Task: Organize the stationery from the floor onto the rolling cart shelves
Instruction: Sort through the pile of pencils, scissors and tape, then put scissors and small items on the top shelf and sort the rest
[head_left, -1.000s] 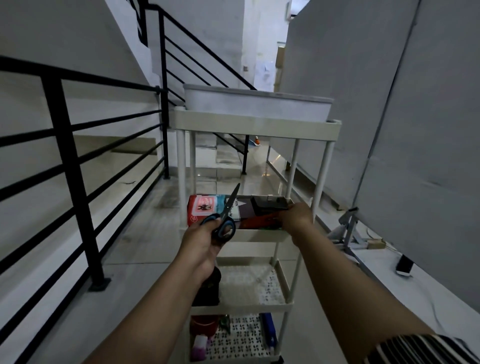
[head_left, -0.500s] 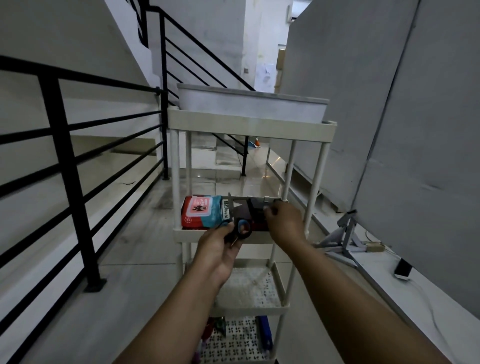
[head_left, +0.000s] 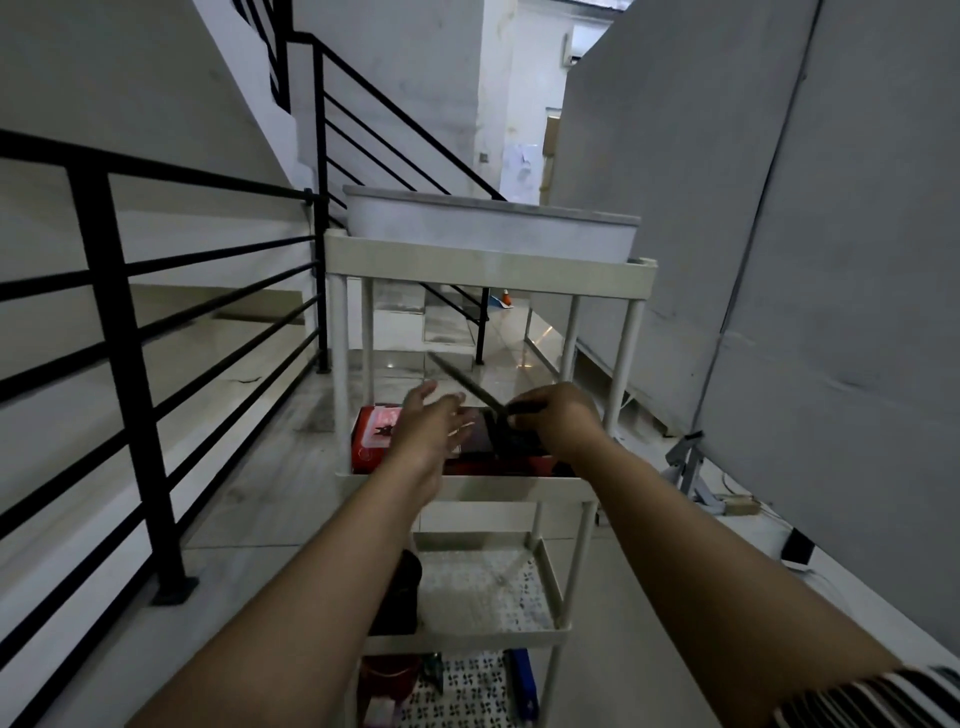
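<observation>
A white rolling cart (head_left: 488, 273) stands in front of me with several shelves. On its second shelf lie a red box (head_left: 370, 436) and a dark box (head_left: 511, 444). My right hand (head_left: 558, 418) grips the scissors (head_left: 467, 384) by their handles over the dark box, blades pointing up and to the left. My left hand (head_left: 428, 428) hovers just left of it above the red box, fingers spread and holding nothing. The lower shelves hold a dark object (head_left: 402, 592), a red item (head_left: 387, 670) and a blue item (head_left: 522, 683).
A grey tub (head_left: 491, 231) fills the cart's top shelf. A black stair railing (head_left: 124, 364) runs along the left. Grey panels (head_left: 831, 260) stand on the right, with a metal stand (head_left: 693, 470) and a small black device (head_left: 797, 545) on the floor by them.
The scissors have passed from my left hand to my right hand. My left hand has let go and opened. Both hands have moved further into the second shelf.
</observation>
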